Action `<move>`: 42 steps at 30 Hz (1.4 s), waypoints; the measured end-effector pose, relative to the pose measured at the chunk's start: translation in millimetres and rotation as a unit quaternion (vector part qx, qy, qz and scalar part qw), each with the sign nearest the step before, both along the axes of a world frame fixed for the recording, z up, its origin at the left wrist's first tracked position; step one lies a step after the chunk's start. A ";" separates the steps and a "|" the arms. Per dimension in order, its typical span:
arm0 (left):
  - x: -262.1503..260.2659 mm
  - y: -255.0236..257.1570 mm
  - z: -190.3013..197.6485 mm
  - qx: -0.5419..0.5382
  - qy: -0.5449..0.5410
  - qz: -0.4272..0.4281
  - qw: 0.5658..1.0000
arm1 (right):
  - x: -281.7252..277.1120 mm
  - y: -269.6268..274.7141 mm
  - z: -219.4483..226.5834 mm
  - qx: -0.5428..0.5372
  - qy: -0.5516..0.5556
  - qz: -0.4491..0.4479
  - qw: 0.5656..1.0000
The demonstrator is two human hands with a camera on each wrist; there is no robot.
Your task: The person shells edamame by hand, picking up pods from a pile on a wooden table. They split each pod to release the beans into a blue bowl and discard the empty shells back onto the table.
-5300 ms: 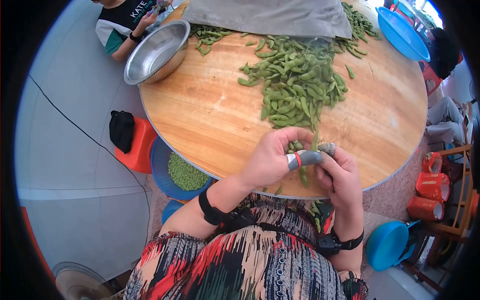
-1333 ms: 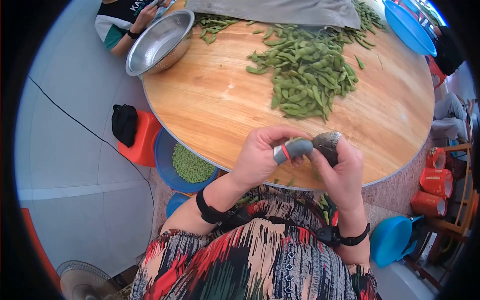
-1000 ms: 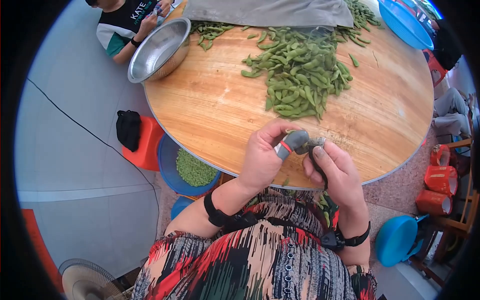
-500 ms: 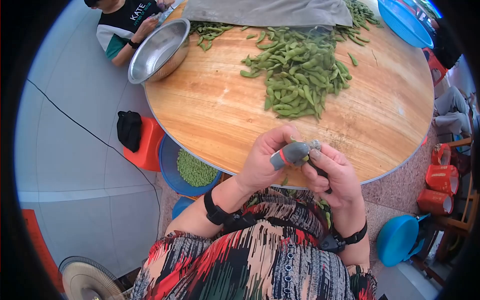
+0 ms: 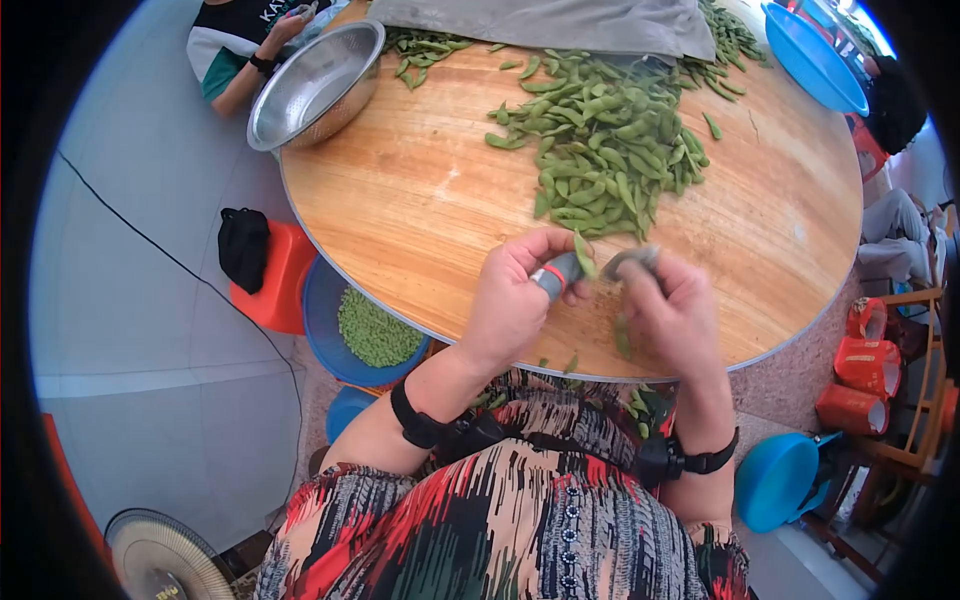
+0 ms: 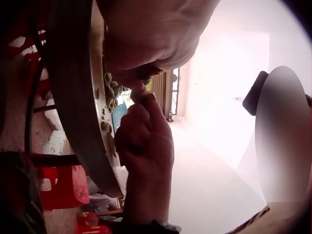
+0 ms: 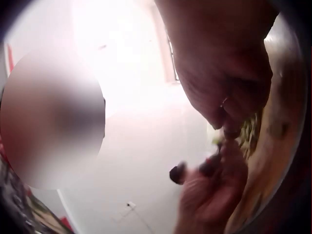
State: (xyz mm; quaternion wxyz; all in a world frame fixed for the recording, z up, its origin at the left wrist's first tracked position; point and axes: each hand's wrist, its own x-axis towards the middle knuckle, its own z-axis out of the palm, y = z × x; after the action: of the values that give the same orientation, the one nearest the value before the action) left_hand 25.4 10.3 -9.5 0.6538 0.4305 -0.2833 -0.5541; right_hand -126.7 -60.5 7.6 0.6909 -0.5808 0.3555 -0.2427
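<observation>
My left hand [image 5: 512, 295] pinches a green soybean pod [image 5: 585, 256] between thumb and index finger, the pod standing up above the fingertips. A grey cover [image 5: 562, 274] with a red band wraps one left finger. Just to its right, my right hand [image 5: 682, 308] has curled fingers and is blurred; a worn grey cover [image 5: 632, 262] sits on one of its fingers. Under these fingers shows a blurred green pod [image 5: 622, 338], and I cannot tell whether the hand holds it. A heap of soybean pods [image 5: 610, 150] lies beyond both hands on the round wooden table [image 5: 400, 215].
A steel colander [image 5: 318, 85] stands at the table's left edge, a grey cloth [image 5: 560, 25] at the back. Below left, a blue basin [image 5: 322, 335] holds shelled beans [image 5: 378, 328] beside a red stool [image 5: 275, 280]. Another person [image 5: 235, 55] sits at upper left.
The hands, close together half a second ago, have drawn slightly apart. A green pod now stands up from the left fingertips, and another shows under the right hand.
</observation>
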 end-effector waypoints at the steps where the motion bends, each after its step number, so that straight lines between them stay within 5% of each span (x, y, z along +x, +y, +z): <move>1: 2.4 1.3 -0.9 0.010 -0.024 0.019 0.999 | 1.5 -7.6 -0.7 -0.177 0.090 -0.072 0.977; 2: 4.0 3.4 -1.8 0.011 -0.023 0.020 0.999 | 2.0 -15.1 -1.6 -0.347 0.175 -0.141 0.910; 5: 6.2 7.1 3.7 0.044 -0.065 -0.051 0.996 | 4.3 -24.4 -5.0 -0.442 0.292 -0.122 0.839; 7: 5.5 7.9 21.3 0.023 -0.256 -0.340 0.905 | 5.6 -22.9 -4.2 -0.472 0.352 -0.089 0.804; 8: 3.6 8.5 19.9 0.023 -0.255 -0.340 0.905 | 5.3 -20.2 -2.9 -0.457 0.365 -0.086 0.806; 10: -4.3 8.8 11.6 -0.024 -0.317 -0.210 0.925 | 1.3 -16.3 -4.2 -0.443 0.378 -0.083 0.809; 11: -6.8 7.9 2.9 -0.032 -0.261 -0.164 0.951 | -3.9 -16.2 -7.7 -0.435 0.366 -0.103 0.816; 15: -9.2 5.4 15.0 0.032 -0.292 -0.154 0.943 | -18.4 -14.1 -13.1 -0.423 0.336 -0.153 0.828; 18: -18.1 -2.0 13.9 -0.030 -0.352 -0.103 0.930 | -24.0 -13.5 -10.2 -0.374 0.287 -0.162 0.867; 22: -28.6 -13.7 14.8 -0.105 -0.456 -0.016 0.883 | -31.7 -11.4 -8.8 -0.360 0.224 -0.174 0.889; 24: -32.2 -17.0 12.2 -0.126 -0.489 0.016 0.863 | -34.6 -9.1 -0.3 -0.107 0.119 -0.147 0.976; 26: -32.9 -22.1 1.3 -0.249 -0.587 0.059 0.768 | -30.4 -7.1 -12.2 -0.151 0.105 -0.143 0.972; 28: -28.8 -25.0 2.0 -0.217 -0.586 0.044 0.779 | -28.1 -4.0 -11.0 -0.196 0.092 -0.141 0.966; 30: -22.4 -25.9 4.2 -0.183 -0.586 0.030 0.789 | -28.4 -1.6 -1.1 -0.019 0.035 -0.155 0.987; 32: -17.0 -24.8 7.7 -0.058 -0.439 -0.011 0.896 | -30.4 -2.5 -5.4 -0.025 0.022 -0.154 0.988; 33: -16.9 -24.9 6.5 -0.058 -0.441 -0.011 0.896 | -30.9 -2.5 -6.1 -0.034 0.013 -0.155 0.987; 35: -17.3 -27.1 3.1 -0.064 -0.209 -0.006 0.976 | -27.9 0.9 -0.4 -0.016 0.001 -0.128 0.992; 38: -21.3 -27.0 5.5 -0.048 -0.114 -0.018 0.992 | -22.4 6.7 2.2 0.008 -0.026 -0.103 0.994; 42: -16.6 -26.0 5.5 -0.072 -0.201 -0.008 0.977 | -22.5 6.0 0.1 0.046 -0.083 -0.068 0.993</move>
State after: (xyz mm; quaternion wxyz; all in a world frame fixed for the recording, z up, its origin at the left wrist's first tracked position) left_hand 8.8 -15.7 -4.0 0.6086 0.4824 -0.4513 -0.4396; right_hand -149.2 -54.5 7.8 0.7260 -0.5008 0.3459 -0.3201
